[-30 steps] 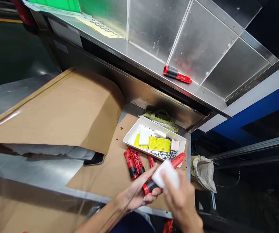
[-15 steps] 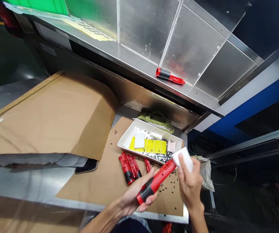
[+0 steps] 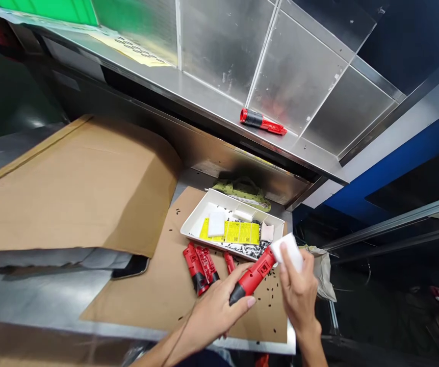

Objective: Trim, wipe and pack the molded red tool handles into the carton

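My left hand (image 3: pixel 219 306) is wrapped round the black grip of a red and black plastic tool housing (image 3: pixel 256 272), which slants up to the right. In my right hand (image 3: pixel 299 285) a white sponge block (image 3: pixel 288 251) is pinched against the housing's upper end. Just behind the housing stands a white tray (image 3: pixel 194 224) with yellow label sheets (image 3: pixel 238 233), another white block (image 3: pixel 216 224), a pale pink pad (image 3: pixel 267 232) and many small black pieces. More red and black housing parts (image 3: pixel 201 267) lie left of my hands, beside a smaller red part (image 3: pixel 229 262).
A big cardboard box (image 3: pixel 89 178) takes up the left of the bench. A cardboard sheet (image 3: pixel 143 300) with scattered black bits covers the worktop. Another red and black housing (image 3: pixel 263 122) rests on the metal shelf (image 3: pixel 204 94). A green patterned bag (image 3: pixel 242 192) lies behind the tray.
My left hand has turned over, so its back now faces up and covers more of the housing's black end. The sponge block stays at the housing's upper end. The view has shifted slightly.
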{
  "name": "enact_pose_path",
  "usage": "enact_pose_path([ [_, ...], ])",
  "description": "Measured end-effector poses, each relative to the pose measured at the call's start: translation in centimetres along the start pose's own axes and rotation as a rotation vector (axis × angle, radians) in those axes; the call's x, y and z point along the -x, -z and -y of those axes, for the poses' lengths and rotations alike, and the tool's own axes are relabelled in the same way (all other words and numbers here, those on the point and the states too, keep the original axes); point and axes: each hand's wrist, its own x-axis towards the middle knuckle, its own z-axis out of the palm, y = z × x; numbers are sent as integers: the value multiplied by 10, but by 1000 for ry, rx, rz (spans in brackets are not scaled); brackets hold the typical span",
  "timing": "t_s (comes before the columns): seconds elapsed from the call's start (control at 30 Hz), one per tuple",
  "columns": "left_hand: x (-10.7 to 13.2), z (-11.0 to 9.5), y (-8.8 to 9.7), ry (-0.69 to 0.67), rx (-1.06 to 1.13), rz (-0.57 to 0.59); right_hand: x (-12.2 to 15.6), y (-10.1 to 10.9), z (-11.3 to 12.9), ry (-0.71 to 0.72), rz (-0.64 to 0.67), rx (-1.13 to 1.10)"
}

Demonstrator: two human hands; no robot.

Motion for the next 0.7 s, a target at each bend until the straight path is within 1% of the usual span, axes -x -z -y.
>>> enact_pose_path([
  [0.07, 1, -6, 1, 20, -115, -62, 2, 0, 6, 66, 58, -75],
  [0.1, 1, -9, 2, 41, -152, -59, 2, 1, 8, 83, 70, -89],
  [0.17, 1, -13, 4, 70, -197, -17, 4, 0, 9, 37, 45, -52],
  [0.2, 1, -15, 5, 71, -205, -3, 4, 0, 9, 1, 12, -30],
  [0.23, 1, -15, 6, 67, -205, 4, 5, 0, 9, -19, -5, -31],
  [0.27, 0, -15, 7, 59, -202, 7, 6, -1, 9, -9, 11, -55],
  [0.37, 0, -12, 7, 31, -182, 16, 9, -3, 10, 84, 81, -125],
  [0.47, 0, -10, 7, 33, -180, 2, 11, -6, 10, -26, 60, -35],
  [0.5, 0, -10, 8, 31, -167, 1, 12, -7, 10, -46, 56, -38],
  [0.6, -2, -10, 9, 11, -119, 16, 15, -9, 9, 40, 93, -118],
  [0.63, -3, -10, 9, 5, -107, 23, 15, -9, 8, 36, 89, -102],
  [0.7, -6, -8, 9, -8, -87, 22, 15, -8, 5, -29, 66, -41],
])
